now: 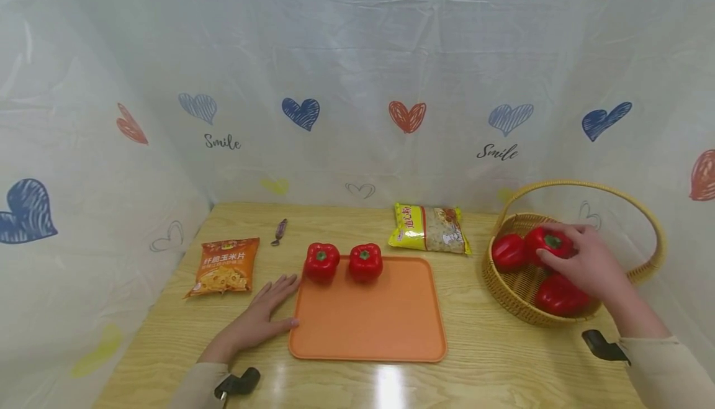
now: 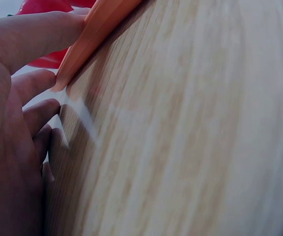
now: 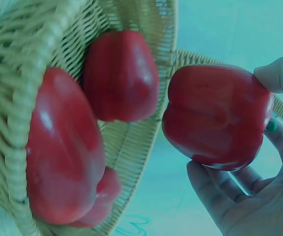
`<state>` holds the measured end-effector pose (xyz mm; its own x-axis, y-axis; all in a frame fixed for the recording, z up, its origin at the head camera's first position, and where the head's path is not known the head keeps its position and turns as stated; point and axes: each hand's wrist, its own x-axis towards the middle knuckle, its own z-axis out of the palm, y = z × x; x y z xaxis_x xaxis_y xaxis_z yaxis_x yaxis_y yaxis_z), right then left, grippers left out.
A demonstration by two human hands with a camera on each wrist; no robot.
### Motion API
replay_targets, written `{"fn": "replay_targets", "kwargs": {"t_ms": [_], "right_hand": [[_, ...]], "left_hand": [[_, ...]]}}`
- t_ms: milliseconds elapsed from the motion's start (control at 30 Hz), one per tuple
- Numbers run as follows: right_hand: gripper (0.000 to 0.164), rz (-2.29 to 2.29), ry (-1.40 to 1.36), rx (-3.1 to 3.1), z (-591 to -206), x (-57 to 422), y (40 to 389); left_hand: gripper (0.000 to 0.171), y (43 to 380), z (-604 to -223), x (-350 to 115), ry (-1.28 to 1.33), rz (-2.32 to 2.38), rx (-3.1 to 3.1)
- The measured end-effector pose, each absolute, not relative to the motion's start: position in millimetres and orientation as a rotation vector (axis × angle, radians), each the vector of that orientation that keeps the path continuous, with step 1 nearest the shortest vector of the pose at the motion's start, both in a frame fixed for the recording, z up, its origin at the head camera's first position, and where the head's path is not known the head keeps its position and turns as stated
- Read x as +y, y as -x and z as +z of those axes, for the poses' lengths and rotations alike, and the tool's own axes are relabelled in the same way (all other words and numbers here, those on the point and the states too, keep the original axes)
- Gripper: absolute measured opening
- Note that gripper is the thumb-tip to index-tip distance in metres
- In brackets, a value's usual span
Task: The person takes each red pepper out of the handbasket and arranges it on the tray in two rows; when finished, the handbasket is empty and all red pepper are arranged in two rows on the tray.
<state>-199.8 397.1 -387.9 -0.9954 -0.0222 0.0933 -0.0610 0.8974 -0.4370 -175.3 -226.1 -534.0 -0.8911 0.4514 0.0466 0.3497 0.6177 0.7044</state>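
Observation:
My right hand (image 1: 593, 263) grips a red bell pepper (image 3: 217, 115) at its stem end, thumb on one side and fingers on the other. In the head view that pepper overlaps the wicker basket (image 1: 503, 297), where other red peppers lie, one at the left (image 1: 509, 252) and one in front (image 1: 560, 296). My left hand (image 1: 258, 317) rests by the left edge of an orange tray (image 1: 368, 328), fingers extended, the thumb and fingertips at its rim. Two red bell peppers, a left one (image 1: 322, 264) and a right one (image 1: 365, 265), stand stem up along the tray's far edge.
An orange snack bag (image 1: 226, 266) lies left of the tray, with a small wrapped candy (image 1: 280, 230) farther back. Behind the tray is a yellow and clear food packet (image 1: 430, 229). The basket's tall handle (image 1: 614, 192) arches over it. A heart-printed curtain (image 1: 357, 148) hangs behind the table.

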Motion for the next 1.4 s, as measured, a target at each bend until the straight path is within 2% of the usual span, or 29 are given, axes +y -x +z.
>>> {"fn": "replay_targets", "kwargs": {"t_ms": [467,967,1400], "right_hand": [[0.056,0.703,-0.258,-2.887,-390,358,185],[0.056,0.797,-0.37,-2.886,-396,312,178],[0.056,0.808,-0.476,-2.863,-421,277,188]], "left_hand": [[0.08,175,-535,-226,-0.677,1.133,2.702],[0.08,176,-536,-227,-0.701,1.123,2.717],[0.08,175,-534,-227,-0.691,1.135,2.701]]}}
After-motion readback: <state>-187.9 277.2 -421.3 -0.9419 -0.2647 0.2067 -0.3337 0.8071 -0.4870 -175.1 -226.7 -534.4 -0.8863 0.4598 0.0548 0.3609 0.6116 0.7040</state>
